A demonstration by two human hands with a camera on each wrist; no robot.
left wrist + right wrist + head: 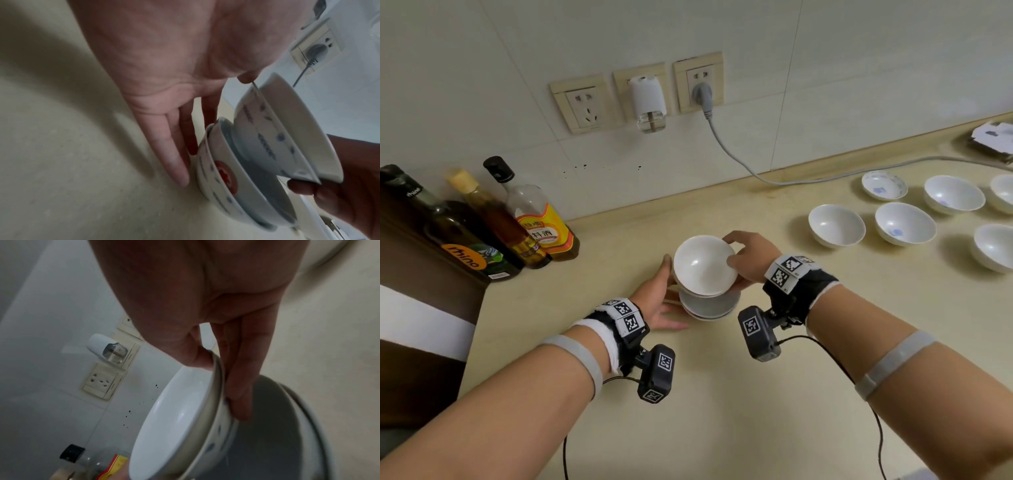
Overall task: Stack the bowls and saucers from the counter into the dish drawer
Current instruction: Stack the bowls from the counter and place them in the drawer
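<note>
My right hand [736, 250] pinches the rim of a white bowl [703, 269], thumb inside and fingers outside. The bowl is tilted and sits partly in a short stack of bowls [709, 305] on the beige counter [722, 394]. My left hand [666, 291] lies with straight fingers against the stack's left side. In the left wrist view the fingers [170, 146] touch the lower bowls [236, 178], which carry blue marks and a red stamp, under the tilted bowl [287, 129]. The right wrist view shows the held bowl [174, 418] over the stack [277, 426].
Several more white bowls [836, 226] and a patterned saucer [884, 185] stand on the counter at the right. Three bottles [530, 219] stand at the left by the wall, beside a brown cabinet [414, 274]. A grey cable [739, 161] runs from a wall socket along the back.
</note>
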